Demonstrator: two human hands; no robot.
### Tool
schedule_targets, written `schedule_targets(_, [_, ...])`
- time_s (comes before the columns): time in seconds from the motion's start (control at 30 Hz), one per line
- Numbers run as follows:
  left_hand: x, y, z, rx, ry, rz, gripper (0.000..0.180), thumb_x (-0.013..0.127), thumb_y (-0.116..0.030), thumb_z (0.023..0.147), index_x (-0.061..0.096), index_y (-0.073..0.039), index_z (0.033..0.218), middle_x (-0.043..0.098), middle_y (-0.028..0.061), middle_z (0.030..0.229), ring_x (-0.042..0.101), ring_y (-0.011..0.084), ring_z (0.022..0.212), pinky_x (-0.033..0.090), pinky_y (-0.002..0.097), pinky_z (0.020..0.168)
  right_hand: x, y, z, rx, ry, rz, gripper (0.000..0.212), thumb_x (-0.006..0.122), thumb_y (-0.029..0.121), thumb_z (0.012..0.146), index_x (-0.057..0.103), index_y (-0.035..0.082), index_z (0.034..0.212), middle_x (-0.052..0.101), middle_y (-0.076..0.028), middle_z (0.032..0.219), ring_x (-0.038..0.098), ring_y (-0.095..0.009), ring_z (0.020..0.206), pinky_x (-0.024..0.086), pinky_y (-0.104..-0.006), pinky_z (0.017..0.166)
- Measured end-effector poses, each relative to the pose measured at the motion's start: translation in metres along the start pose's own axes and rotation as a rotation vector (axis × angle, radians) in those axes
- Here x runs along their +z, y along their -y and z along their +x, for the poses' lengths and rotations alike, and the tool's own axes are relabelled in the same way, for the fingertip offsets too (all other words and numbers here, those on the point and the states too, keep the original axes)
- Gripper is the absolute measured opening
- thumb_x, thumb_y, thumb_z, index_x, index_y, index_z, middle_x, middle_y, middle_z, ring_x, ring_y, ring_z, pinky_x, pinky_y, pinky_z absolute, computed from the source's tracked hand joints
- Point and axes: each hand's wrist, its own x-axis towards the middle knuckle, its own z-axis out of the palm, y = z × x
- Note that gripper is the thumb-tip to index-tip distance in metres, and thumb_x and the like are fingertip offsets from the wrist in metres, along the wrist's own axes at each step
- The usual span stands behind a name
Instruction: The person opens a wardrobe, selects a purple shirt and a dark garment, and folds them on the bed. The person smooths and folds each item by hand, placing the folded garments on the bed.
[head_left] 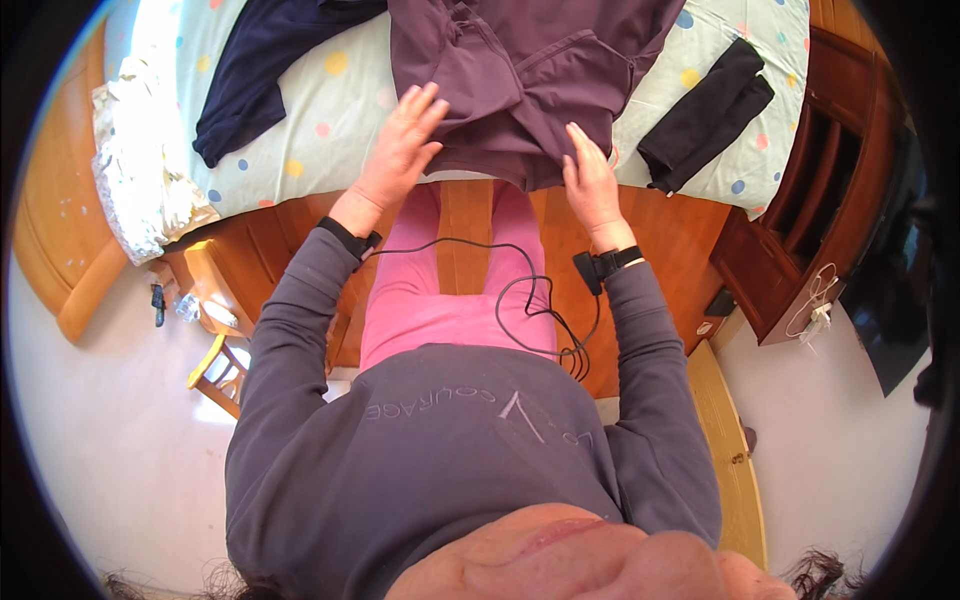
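Observation:
A dark purple garment [560,70] lies spread on the bed, its hem reaching the near edge; what kind of garment it is I cannot tell. My left hand [403,145] is at its left edge, palm down with the fingers stretched out. Over by the lower right corner, my right hand [592,180] is also open, its fingers extended beside the cloth. Neither hand grips the fabric. Each wrist wears a black band, and a thin black cable [480,243] loops between them in front of my pink trousers.
A navy garment [262,75] lies left on the dotted bedsheet [330,140], a folded black cloth [706,115] right. White lacy fabric [140,170] drapes at the bed's left end. Wooden shelving [815,190] stands right; a small wooden chair [217,375] is low left.

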Motion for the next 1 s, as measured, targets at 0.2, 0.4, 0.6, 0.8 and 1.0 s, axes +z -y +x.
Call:
schedule_targets(0.2, [0.003,0.046,-0.022,-0.002,0.502,0.586,0.078,0.06,0.009,0.084,0.042,-0.015,0.156,0.037,0.0068,0.165,0.03,0.0316,0.155,0.033,0.056,0.119,0.012,-0.065,-0.038,-0.052,0.411,-0.554,0.078,0.061,-0.004,0.081,0.041,0.01,0.155,0.033,-0.011,0.165,0.027,-0.027,0.155,0.02,-0.0552,0.126])
schedule_targets(0.4, [0.036,0.069,-0.016,-0.004,0.184,0.387,0.06,0.067,0.004,0.077,0.061,-0.014,0.134,0.051,0.0129,0.145,0.05,0.0331,0.134,0.045,0.0477,0.107,0.036,-0.089,-0.027,-0.048,0.374,-0.599,0.087,0.061,-0.003,0.083,0.03,0.018,0.162,0.028,-0.001,0.168,0.028,-0.023,0.154,0.023,-0.0555,0.124])
schedule_targets(0.6, [0.05,0.059,-0.037,-0.147,-0.135,0.276,0.045,0.066,0.005,0.08,0.07,-0.012,0.122,0.061,0.013,0.116,0.06,0.0343,0.109,0.052,0.0417,0.093,0.036,-0.093,-0.026,-0.105,0.141,-0.4,0.059,0.066,-0.002,0.081,0.06,0.013,0.138,0.053,-0.007,0.147,0.05,-0.03,0.131,0.041,-0.0495,0.113])
schedule_targets(0.8, [0.014,0.034,-0.1,-0.509,-0.188,0.229,0.055,0.064,0.006,0.083,0.067,-0.013,0.135,0.06,0.0149,0.119,0.06,0.0342,0.108,0.05,0.0423,0.097,0.019,-0.085,-0.048,-0.015,-0.023,-0.213,0.036,0.066,-0.006,0.078,0.074,0.006,0.111,0.068,-0.008,0.121,0.061,-0.032,0.108,0.056,-0.0408,0.094])
schedule_targets(1.0, [0.026,0.038,-0.1,-0.336,0.019,0.321,0.082,0.067,0.003,0.082,0.044,-0.022,0.156,0.038,0.0125,0.159,0.037,0.0357,0.146,0.037,0.0451,0.118,0.012,-0.087,-0.07,-0.023,0.185,-0.286,0.074,0.063,-0.01,0.077,0.053,0.012,0.147,0.046,-0.013,0.153,0.047,-0.033,0.136,0.044,-0.0439,0.112])
